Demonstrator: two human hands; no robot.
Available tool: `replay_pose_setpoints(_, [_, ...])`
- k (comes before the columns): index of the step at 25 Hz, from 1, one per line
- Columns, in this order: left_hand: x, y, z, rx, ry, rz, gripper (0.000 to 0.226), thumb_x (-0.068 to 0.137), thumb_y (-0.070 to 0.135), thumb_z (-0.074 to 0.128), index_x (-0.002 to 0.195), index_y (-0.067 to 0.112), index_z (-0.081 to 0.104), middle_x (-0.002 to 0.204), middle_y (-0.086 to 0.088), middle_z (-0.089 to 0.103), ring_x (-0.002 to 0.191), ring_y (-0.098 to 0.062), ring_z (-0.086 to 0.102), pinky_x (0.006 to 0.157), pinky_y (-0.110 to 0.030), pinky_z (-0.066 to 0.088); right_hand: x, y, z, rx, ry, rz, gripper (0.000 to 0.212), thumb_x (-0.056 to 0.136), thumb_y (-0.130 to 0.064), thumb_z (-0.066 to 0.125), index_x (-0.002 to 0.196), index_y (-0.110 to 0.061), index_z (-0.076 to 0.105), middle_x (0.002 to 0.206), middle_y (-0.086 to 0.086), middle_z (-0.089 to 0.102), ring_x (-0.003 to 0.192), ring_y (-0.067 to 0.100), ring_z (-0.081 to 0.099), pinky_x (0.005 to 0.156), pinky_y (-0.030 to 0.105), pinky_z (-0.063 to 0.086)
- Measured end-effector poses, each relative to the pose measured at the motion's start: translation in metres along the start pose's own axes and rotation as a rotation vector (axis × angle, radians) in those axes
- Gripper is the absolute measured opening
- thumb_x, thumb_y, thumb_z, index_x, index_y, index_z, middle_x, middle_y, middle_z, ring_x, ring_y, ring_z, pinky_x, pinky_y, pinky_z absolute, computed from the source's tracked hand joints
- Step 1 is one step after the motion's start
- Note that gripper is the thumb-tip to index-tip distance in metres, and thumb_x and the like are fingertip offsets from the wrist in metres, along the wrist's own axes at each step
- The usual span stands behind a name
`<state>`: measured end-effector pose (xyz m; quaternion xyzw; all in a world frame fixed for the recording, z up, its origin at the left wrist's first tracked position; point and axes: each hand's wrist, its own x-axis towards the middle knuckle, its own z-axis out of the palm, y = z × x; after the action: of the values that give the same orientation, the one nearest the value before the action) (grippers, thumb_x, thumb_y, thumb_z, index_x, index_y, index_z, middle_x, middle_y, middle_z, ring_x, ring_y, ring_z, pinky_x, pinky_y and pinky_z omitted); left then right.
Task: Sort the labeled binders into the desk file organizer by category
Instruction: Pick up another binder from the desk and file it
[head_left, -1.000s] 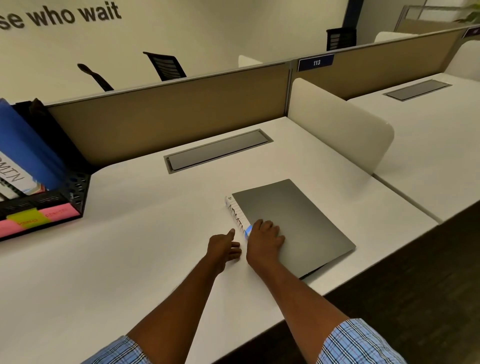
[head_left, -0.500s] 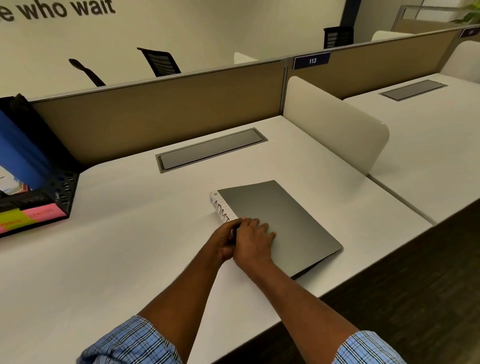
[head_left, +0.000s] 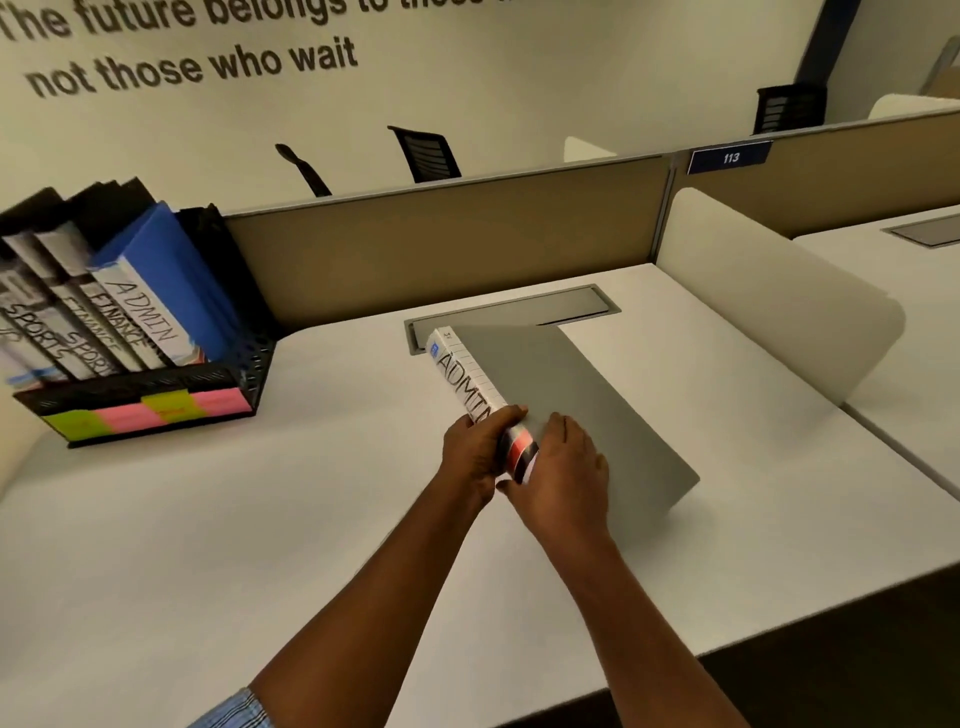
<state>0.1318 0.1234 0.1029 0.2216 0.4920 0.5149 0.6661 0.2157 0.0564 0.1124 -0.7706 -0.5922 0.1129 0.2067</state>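
A grey binder (head_left: 571, 405) with a white spine marked ADMIN is tilted up off the white desk (head_left: 260, 519), spine edge raised. My left hand (head_left: 475, 449) wraps the near end of the spine from the left. My right hand (head_left: 563, 467) grips the same end, fingers over the grey cover. At the left stands the black mesh file organizer (head_left: 244, 384) with pink and green sticky labels on its front. It holds a blue binder (head_left: 171, 291) marked ADMIN and others marked FINANCE and SPORTS.
A tan partition (head_left: 441, 244) runs along the back of the desk, with a grey cable hatch (head_left: 571, 304) just behind the binder. A white side divider (head_left: 779, 317) stands on the right. The desk's front edge falls off to a dark floor at the lower right.
Both hands have closed on the binder's spine end and lifted it from flat on the desk to a tilted position. The view has swung left, bringing the organizer fully into sight.
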Motion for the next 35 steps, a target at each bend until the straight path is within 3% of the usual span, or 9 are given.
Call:
replay_pose_setpoints(4, [-0.023,0.032,-0.022,0.057,0.026,0.147,0.060,0.061,0.017,0.087,0.112,0.016,0.054,0.105,-0.007,0.064,0.097,-0.028,0.063,0.082,-0.047,0.057,-0.012,-0.030,0.003,-0.060,0.000,-0.048,0.095,0.079,-0.039,0.074,0.150,-0.018,0.014,0.156,0.008,0.023,0.144,0.028,0.022,0.116,0.048,0.025])
replay_pose_setpoints(8, [-0.041,0.066,-0.045,0.135,0.008,0.257,0.060,0.068,0.021,0.083,0.116,0.021,0.048,0.100,0.006,0.057,0.100,-0.024,0.056,0.088,-0.045,0.055,-0.027,-0.068,0.014,0.061,0.089,-0.076,0.089,0.082,-0.030,0.074,0.151,-0.018,0.019,0.155,0.005,0.030,0.142,0.026,0.030,0.116,0.043,0.028])
replay_pose_setpoints(13, [-0.058,0.111,-0.102,0.196,-0.014,0.338,0.055,0.073,0.016,0.079,0.114,0.024,0.045,0.100,0.007,0.055,0.103,-0.024,0.055,0.089,-0.043,0.052,-0.052,-0.131,0.035,0.104,0.193,-0.157,0.088,0.078,-0.027,0.077,0.150,-0.015,0.027,0.152,0.009,0.035,0.138,0.028,0.037,0.112,0.043,0.036])
replay_pose_setpoints(18, [-0.069,0.166,-0.184,0.263,-0.059,0.465,0.061,0.071,0.014,0.080,0.122,0.022,0.048,0.111,0.005,0.059,0.106,-0.020,0.057,0.078,-0.026,0.054,-0.085,-0.222,0.072,0.149,0.405,-0.147,0.083,0.069,-0.019,0.084,0.141,-0.011,0.044,0.130,0.016,0.053,0.113,0.033,0.057,0.091,0.046,0.053])
replay_pose_setpoints(23, [-0.077,0.198,-0.231,0.323,-0.124,0.580,0.064,0.069,0.016,0.082,0.125,0.022,0.049,0.110,0.011,0.061,0.103,-0.013,0.058,0.062,-0.006,0.051,-0.096,-0.277,0.104,0.367,0.545,-0.214,0.066,0.074,-0.015,0.081,0.132,-0.004,0.052,0.121,0.015,0.063,0.103,0.034,0.065,0.081,0.044,0.055])
replay_pose_setpoints(27, [-0.080,0.229,-0.246,0.399,-0.152,0.670,0.068,0.071,0.028,0.079,0.130,0.021,0.047,0.119,0.004,0.060,0.108,-0.013,0.059,0.077,-0.019,0.055,-0.077,-0.306,0.118,0.483,0.553,-0.260,0.058,0.078,-0.015,0.077,0.130,-0.004,0.053,0.121,0.013,0.064,0.108,0.031,0.064,0.088,0.033,0.048])
replay_pose_setpoints(31, [-0.071,0.279,-0.249,0.344,-0.267,0.571,0.077,0.080,0.065,0.031,0.135,0.014,0.045,0.126,-0.011,0.059,0.115,-0.029,0.058,0.095,-0.046,0.050,-0.043,-0.328,0.120,0.694,0.545,-0.309,0.061,0.073,-0.006,0.079,0.127,0.000,0.052,0.119,0.018,0.063,0.109,0.033,0.062,0.091,0.041,0.053])
replay_pose_setpoints(33, [-0.062,0.314,-0.249,0.252,-0.269,0.523,0.083,0.085,0.071,0.016,0.131,0.011,0.051,0.119,-0.017,0.064,0.109,-0.031,0.063,0.091,-0.047,0.052,-0.023,-0.338,0.123,0.716,0.556,-0.368,0.063,0.071,-0.005,0.081,0.127,0.001,0.052,0.120,0.019,0.063,0.111,0.032,0.061,0.092,0.036,0.050])
replay_pose_setpoints(35, [-0.053,0.352,-0.247,0.238,-0.209,0.523,0.081,0.087,0.071,0.018,0.121,0.010,0.058,0.104,-0.013,0.070,0.098,-0.029,0.067,0.082,-0.043,0.056,-0.005,-0.349,0.127,0.754,0.554,-0.441,0.064,0.071,-0.007,0.081,0.127,0.001,0.052,0.121,0.017,0.063,0.112,0.030,0.061,0.092,0.030,0.048])
